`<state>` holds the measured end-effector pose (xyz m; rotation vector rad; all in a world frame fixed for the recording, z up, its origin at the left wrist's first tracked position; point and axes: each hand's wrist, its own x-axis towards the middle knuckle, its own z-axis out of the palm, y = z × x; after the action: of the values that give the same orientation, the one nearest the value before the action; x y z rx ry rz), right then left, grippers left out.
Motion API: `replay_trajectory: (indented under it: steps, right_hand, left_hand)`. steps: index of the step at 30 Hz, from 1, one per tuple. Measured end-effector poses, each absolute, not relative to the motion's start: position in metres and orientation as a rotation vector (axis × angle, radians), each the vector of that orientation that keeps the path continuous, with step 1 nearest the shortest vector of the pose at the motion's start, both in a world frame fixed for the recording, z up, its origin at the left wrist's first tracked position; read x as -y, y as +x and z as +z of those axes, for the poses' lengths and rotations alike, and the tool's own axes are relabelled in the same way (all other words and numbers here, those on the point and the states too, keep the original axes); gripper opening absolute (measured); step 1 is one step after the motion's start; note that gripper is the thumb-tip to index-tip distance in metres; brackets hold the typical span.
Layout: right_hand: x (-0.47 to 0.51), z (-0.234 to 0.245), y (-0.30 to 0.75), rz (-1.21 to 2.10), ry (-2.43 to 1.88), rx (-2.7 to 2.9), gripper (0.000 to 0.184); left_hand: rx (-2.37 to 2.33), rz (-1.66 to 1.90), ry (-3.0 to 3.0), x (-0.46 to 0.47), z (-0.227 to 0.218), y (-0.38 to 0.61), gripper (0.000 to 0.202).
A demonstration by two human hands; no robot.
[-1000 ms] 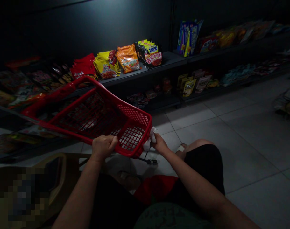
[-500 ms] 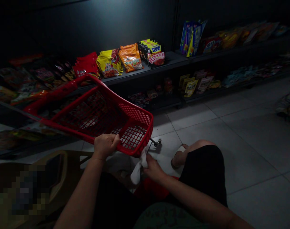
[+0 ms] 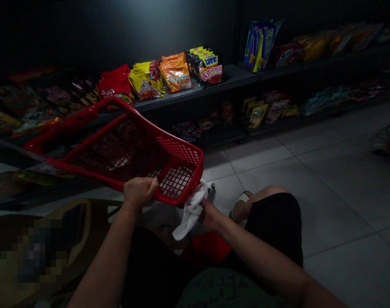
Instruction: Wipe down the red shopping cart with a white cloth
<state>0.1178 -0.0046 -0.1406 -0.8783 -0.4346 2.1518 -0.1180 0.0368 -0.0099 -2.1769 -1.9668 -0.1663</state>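
Note:
A red plastic shopping cart basket point(image 3: 150, 141) with lattice walls stands tilted in front of me. My left hand point(image 3: 138, 192) is closed around its near rim. At the basket's near right corner my right hand point(image 3: 210, 215) holds a white cloth point(image 3: 190, 214), which lies against the outside of the corner and hangs down loose. The right fingertips are partly hidden behind the cloth. Beneath the corner a small caster wheel point(image 3: 211, 188) shows in part.
Behind the basket runs a dark shelf point(image 3: 233, 79) with noodle packets point(image 3: 175, 75), blue packets point(image 3: 260, 45) and several snack bags. A brownish cart or bin point(image 3: 88, 226), partly blurred out, stands at lower left. Pale floor tiles point(image 3: 336, 188) spread to the right.
My right hand has moved slightly up and right, and more of the white cloth now spreads against the corner. The left hand keeps its grip on the rim. The view has shifted a little.

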Motion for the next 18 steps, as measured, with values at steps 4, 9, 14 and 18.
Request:
replay_trajectory:
  steps: [4,9,14,18]
  right_hand:
    - [0.018,-0.145,0.122,2.101,-0.934,0.433,0.046]
    - [0.034,-0.157,0.125,2.09,-0.95,0.449,0.045]
    - [0.026,-0.158,0.118,2.046,-0.959,0.396,0.042]
    - [0.024,-0.153,0.114,2.105,-0.943,0.422,0.044]
  left_hand:
    - [2.005,-0.114,-2.129,-0.036,-0.009,-0.117,0.055]
    - [1.975,-0.135,-2.172,-0.035,-0.01,-0.115,0.055]
    - [1.946,-0.169,-2.19,-0.035,-0.01,-0.112,0.053]
    - [1.942,-0.193,-2.189,-0.033,-0.009,-0.11,0.053]
